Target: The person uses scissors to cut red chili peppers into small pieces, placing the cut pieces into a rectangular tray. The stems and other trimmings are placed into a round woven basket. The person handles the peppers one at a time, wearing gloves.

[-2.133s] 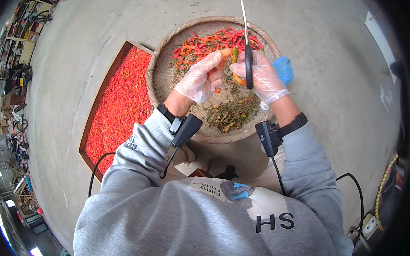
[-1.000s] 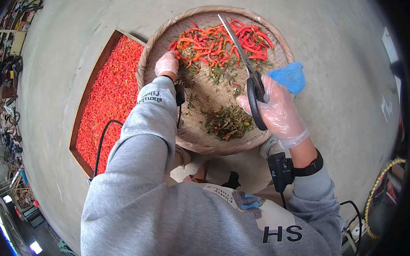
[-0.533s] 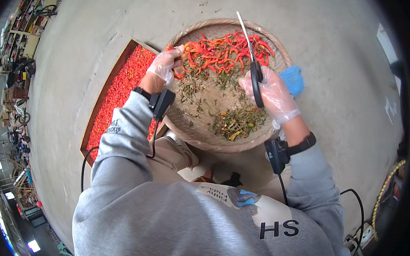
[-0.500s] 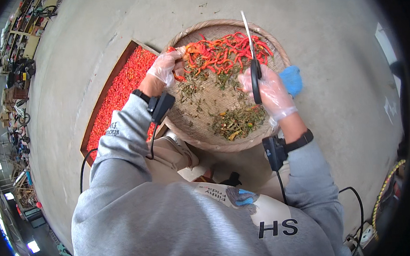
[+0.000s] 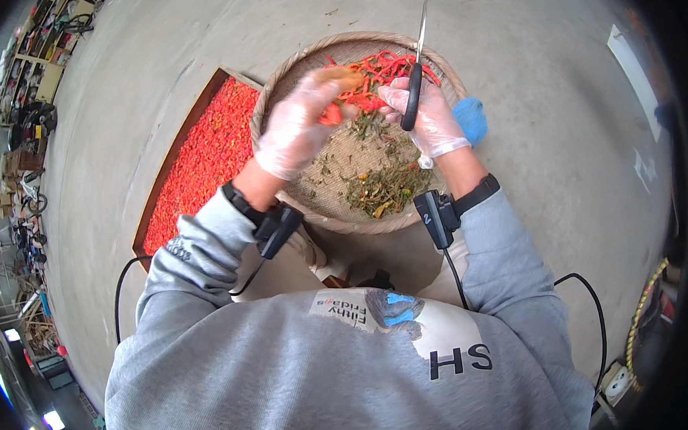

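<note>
A round woven basket lies on the concrete floor with whole red chili peppers at its far side and a heap of green stems near me. My left hand, in a clear glove, holds a red chili above the basket. My right hand, also gloved, grips black-handled scissors with the blades pointing up and away, close beside the chili.
A wooden tray full of cut red chili pieces sits left of the basket. A blue object lies at the basket's right rim. Cables run from wrist-worn devices. Shelves and clutter line the far left.
My left hand left the basket's far left rim with a chili and moved to the middle. My right hand rose with the scissors to meet it.
</note>
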The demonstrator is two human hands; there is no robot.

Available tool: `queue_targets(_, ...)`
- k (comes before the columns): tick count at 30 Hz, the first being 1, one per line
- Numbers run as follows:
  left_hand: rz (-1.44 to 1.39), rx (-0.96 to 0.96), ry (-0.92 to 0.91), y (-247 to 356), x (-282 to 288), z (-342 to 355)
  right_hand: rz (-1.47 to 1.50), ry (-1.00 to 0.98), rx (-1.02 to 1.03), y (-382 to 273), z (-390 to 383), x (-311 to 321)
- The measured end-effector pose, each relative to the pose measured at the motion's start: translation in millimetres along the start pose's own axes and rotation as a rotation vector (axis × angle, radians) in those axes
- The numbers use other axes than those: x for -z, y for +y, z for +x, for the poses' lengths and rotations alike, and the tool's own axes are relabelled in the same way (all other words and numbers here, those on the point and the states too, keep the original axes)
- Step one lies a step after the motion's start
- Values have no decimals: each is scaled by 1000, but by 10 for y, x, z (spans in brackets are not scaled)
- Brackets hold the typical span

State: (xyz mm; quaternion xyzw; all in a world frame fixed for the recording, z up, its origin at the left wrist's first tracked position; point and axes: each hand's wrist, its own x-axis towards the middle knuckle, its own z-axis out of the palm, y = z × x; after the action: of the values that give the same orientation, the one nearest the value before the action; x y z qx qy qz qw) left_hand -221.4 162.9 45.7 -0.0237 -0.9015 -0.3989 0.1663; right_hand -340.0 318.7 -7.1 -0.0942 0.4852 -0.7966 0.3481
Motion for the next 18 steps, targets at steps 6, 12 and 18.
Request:
queue_targets(6, -314, 508, 32, -183, -315, -32, 34, -43, -103, -62, -59, 11)
queue_targets(12, -909, 683, 268, -641, -200, -28, -298, -364, 33, 245, -160, 382)
queue_targets(18, -960, 727, 255, -829, -162, -85, -912, -281, -173, 359, -244, 332)
